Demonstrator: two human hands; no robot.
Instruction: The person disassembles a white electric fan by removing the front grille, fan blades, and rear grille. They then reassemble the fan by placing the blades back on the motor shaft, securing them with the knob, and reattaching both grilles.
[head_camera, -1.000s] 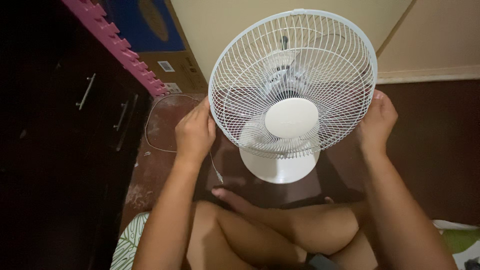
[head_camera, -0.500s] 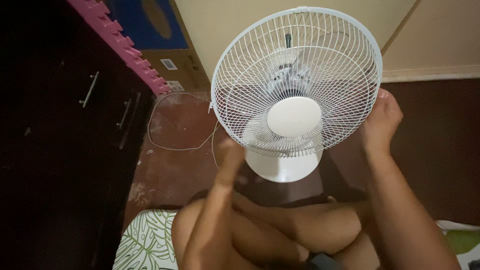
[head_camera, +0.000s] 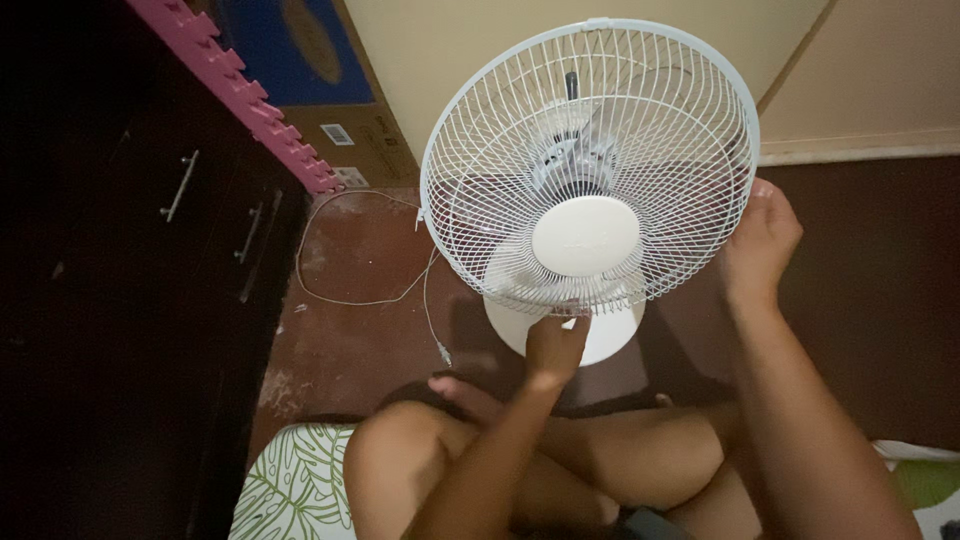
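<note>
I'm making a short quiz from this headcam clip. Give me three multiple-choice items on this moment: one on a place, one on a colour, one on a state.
1. Where is the left hand?
A. at the bottom edge of the fan grille
B. on a cabinet handle
C. on the cardboard box

2. What colour is the foam mat leaning beside the dark cabinet?
A. green
B. pink
C. yellow

3. How is the right hand placed?
A. flat on the floor
B. resting on a knee
C. gripping the grille's right rim

Answers:
1 A, its fingers meet the white fan grille just above the round base.
2 B, its toothed edge is pink.
3 C, its fingers curl round the rim.
</note>
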